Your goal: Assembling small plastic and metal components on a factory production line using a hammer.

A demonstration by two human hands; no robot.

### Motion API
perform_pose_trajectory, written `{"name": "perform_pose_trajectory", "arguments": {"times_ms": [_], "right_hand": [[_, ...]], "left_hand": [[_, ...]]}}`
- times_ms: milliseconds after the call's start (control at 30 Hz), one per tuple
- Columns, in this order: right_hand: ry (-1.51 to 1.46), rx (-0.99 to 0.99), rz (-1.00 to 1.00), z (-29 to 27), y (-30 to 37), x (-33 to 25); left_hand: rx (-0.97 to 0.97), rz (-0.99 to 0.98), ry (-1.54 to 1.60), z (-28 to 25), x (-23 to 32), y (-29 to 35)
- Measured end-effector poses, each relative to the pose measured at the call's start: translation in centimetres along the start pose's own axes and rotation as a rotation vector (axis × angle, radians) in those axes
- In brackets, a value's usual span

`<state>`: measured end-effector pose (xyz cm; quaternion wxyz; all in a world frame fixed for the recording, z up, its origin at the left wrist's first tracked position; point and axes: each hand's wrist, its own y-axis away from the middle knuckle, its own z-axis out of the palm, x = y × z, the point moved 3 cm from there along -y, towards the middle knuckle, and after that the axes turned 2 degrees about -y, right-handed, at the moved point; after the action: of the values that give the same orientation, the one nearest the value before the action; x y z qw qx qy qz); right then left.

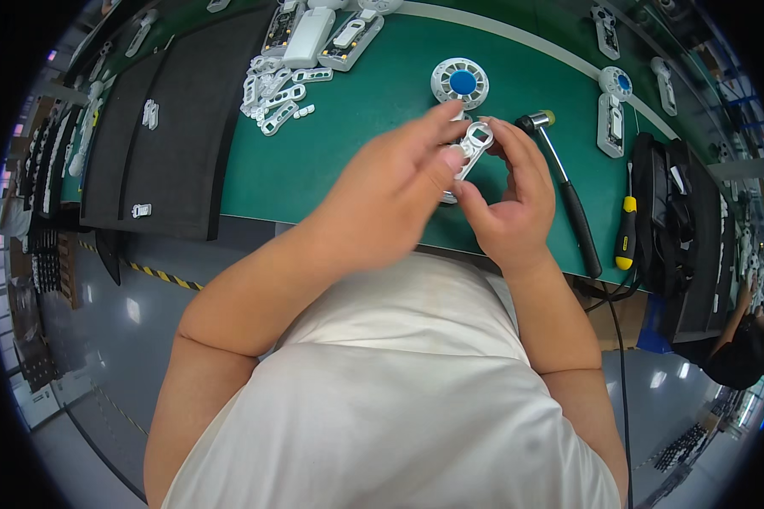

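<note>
Above the near edge of the green table, a small white plastic piece (478, 138) with a ring-shaped end is between my hands. My right hand (518, 191) curls around it from the right, thumb low and fingers at its top. My left hand (390, 191) reaches over from the left, its thumb and fingertips closed at the piece and partly covering it. Just beyond lies a round white fan head (463, 82) with a blue centre. Whether it joins a handle beneath my hands is hidden.
Right of my hands lie a black-handled hammer (573, 199) and a yellow-black screwdriver (626, 233). Another white fan (611, 123) and a black bag (660, 212) are farther right. Several white plastic pieces (272, 93) and open housings (352, 40) sit far left, beside a black mat (178, 127).
</note>
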<state>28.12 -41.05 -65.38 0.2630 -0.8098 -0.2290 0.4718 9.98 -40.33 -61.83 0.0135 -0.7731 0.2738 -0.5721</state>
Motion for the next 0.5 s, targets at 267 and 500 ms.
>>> {"name": "perform_pose_trajectory", "arguments": {"times_ms": [267,500], "right_hand": [[-0.149,-0.045,-0.066,-0.2,0.3,0.4],[-0.165,-0.077,0.044,-0.1,-0.2,0.0]], "left_hand": [[-0.202,-0.518,0.531,-2.0,-2.4,-0.6],[0.132,-0.443,0.551,-6.7,-6.1,-1.4]]}}
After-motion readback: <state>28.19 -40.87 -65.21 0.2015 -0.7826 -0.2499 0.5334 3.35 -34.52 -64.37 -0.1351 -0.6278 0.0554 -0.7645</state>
